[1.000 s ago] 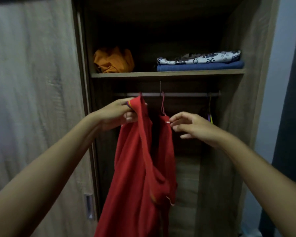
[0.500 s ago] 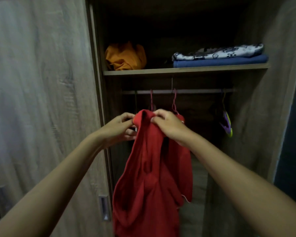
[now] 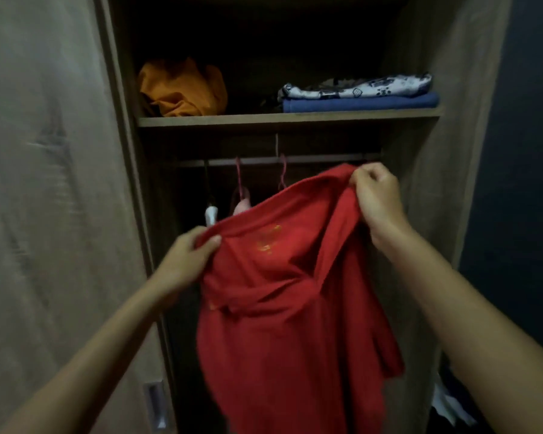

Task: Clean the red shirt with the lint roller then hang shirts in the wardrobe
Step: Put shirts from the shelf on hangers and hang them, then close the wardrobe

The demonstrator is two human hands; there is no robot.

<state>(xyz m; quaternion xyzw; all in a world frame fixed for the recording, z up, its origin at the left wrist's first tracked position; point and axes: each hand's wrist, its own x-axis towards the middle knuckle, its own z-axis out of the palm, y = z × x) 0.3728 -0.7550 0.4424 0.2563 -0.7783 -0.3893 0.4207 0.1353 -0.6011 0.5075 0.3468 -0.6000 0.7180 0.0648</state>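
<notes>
I hold the red shirt (image 3: 282, 308) spread in front of the open wardrobe. My left hand (image 3: 185, 261) grips its left top edge. Higher up, my right hand (image 3: 376, 195) pinches the right top edge just below the hanging rail (image 3: 311, 159). A faint gold print shows on the cloth near the top. Behind the shirt, pink hangers (image 3: 240, 189) hook on the rail, and a white hanger end (image 3: 211, 214) peeks out at the left. The lint roller is not in view.
A shelf (image 3: 289, 118) above the rail carries a crumpled orange cloth (image 3: 182, 89) and folded patterned and blue cloths (image 3: 358, 95). The wooden sliding door (image 3: 51, 198) fills the left, with a recessed handle (image 3: 156, 405). The wardrobe's right wall (image 3: 452, 151) stands close.
My hands have pulled apart, spreading the shirt's top edge wide; the right hand went up and to the right, the left hand down. The view has moved closer to the wardrobe.
</notes>
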